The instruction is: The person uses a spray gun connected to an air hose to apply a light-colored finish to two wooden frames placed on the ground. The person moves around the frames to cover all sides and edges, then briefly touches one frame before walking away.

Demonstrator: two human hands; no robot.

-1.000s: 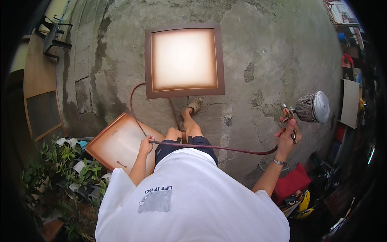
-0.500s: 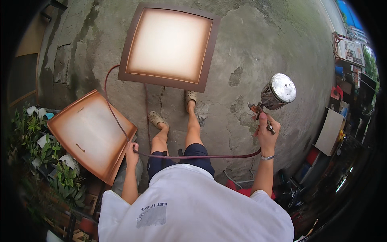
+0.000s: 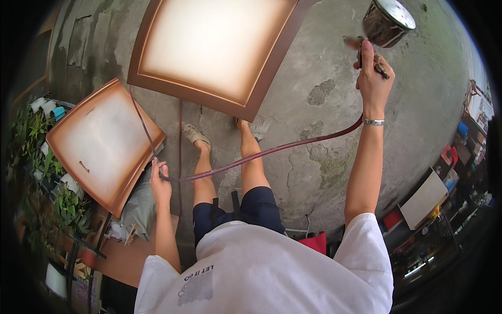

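Note:
In the upper right, my right hand [image 3: 374,76] is closed around a spray gun [image 3: 380,67] with a paint-streaked metal cup [image 3: 388,23]. The gun's front end looks blurred. A dark red hose [image 3: 261,153] runs from beside my right wrist across my legs to my left hand [image 3: 161,180], whose fingers are closed on it. Ahead of me stands a square panel [image 3: 209,47] with a brown frame and a pale middle that shades to brown at its edges. The gun is to the right of this panel and apart from it.
At the left, a second brown-edged panel [image 3: 107,141] with a small handle leans near potted plants [image 3: 70,209]. A grey bag [image 3: 144,201] lies below it. The concrete floor [image 3: 319,115] is worn and patched. Shelves with boxes and a pale board [image 3: 424,199] line the right side.
My right hand has moved forward and to the right with the spray gun, drawing the hose up on that side. My left hand has shifted slightly forward. The whole view has turned a little.

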